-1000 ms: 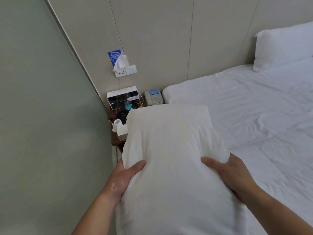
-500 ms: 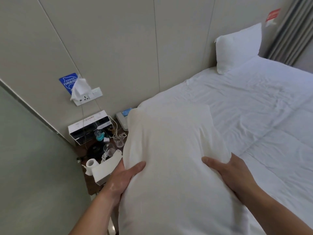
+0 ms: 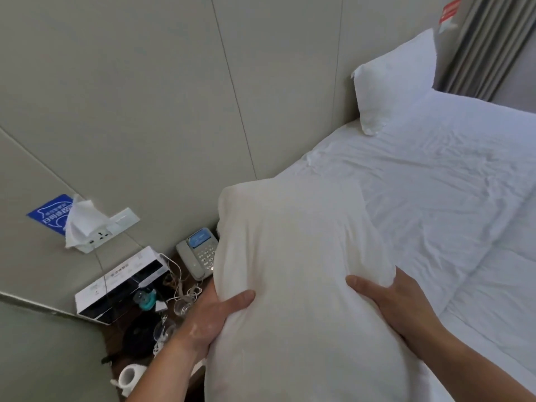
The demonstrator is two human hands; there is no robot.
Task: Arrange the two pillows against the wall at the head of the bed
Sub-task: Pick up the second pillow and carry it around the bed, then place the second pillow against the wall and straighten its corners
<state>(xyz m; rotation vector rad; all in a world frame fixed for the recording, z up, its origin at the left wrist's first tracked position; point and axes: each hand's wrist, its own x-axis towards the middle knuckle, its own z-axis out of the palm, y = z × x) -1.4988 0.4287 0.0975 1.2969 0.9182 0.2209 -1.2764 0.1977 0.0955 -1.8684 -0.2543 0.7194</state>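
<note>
Both hands hold a big white pillow [image 3: 295, 280] up over the near corner of the bed [image 3: 452, 204]. The left hand [image 3: 211, 317] and right hand [image 3: 397, 303] squeeze its sides, fingers closed on it. The other pillow [image 3: 397, 82] leans on the wall [image 3: 174, 82] at 1 o'clock.

The held pillow [image 3: 293, 280] has been carried closer to the wall [image 3: 174, 97], its far end now reaching the near corner of the bed [image 3: 435, 184] toward 12 o'clock. More of the nightstand [image 3: 145, 338] is revealed at 8 o'clock, and the telephone [image 3: 198, 253], half hidden before, is uncovered.
</note>
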